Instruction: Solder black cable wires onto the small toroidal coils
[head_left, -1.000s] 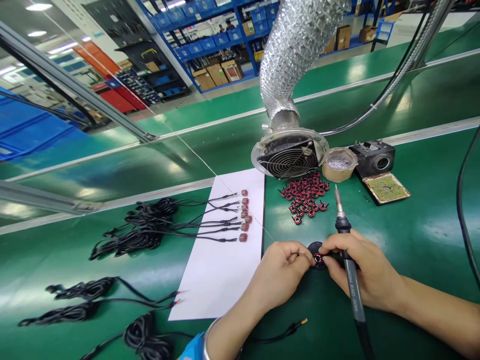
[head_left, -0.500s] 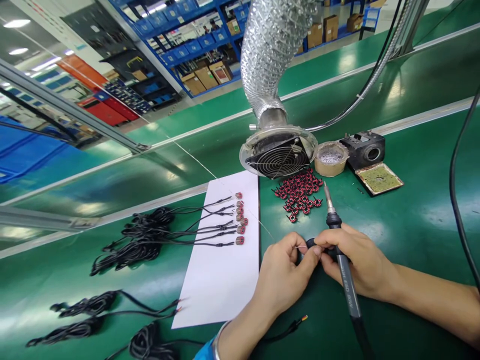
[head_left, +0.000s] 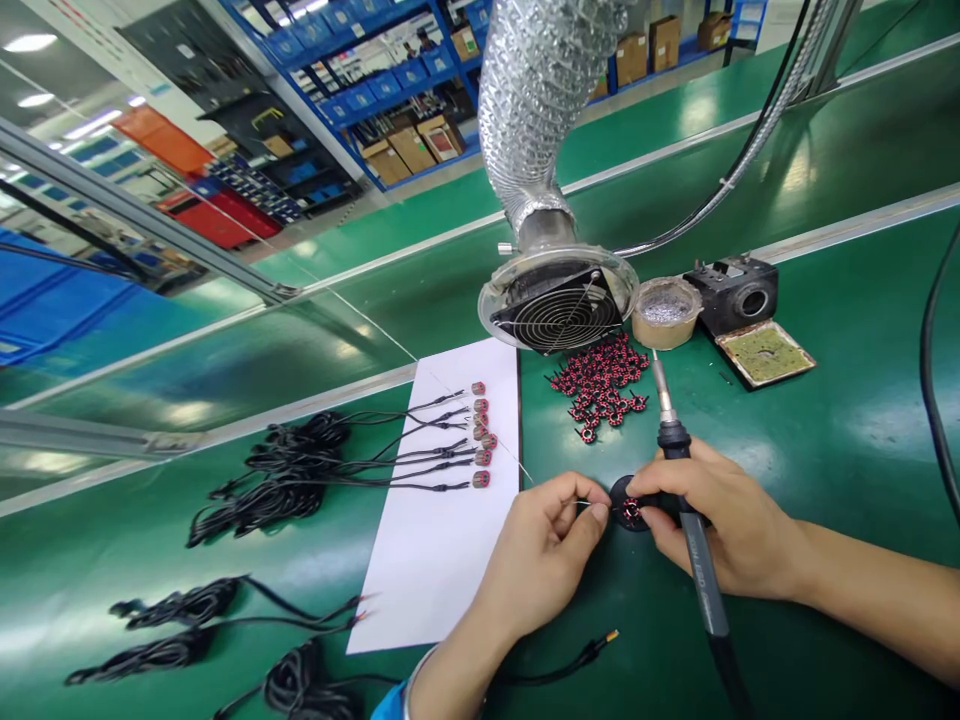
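My right hand is closed round a black soldering iron, whose tip points away toward the fan, and its fingertips pinch a small red coil on a round black holder. My left hand is closed in a pinch on a thin solder wire just left of that coil. A pile of several red coils lies beyond the hands.
A fume fan on a silver duct hangs over the bench. Beside it are a solder pot, an iron stand and a sponge tray. White paper carries several wired coils. Black cable bundles lie left.
My left hand has drawn back slightly to the left, uncovering the red coil and its black holder. The right hand keeps its grip on the iron.
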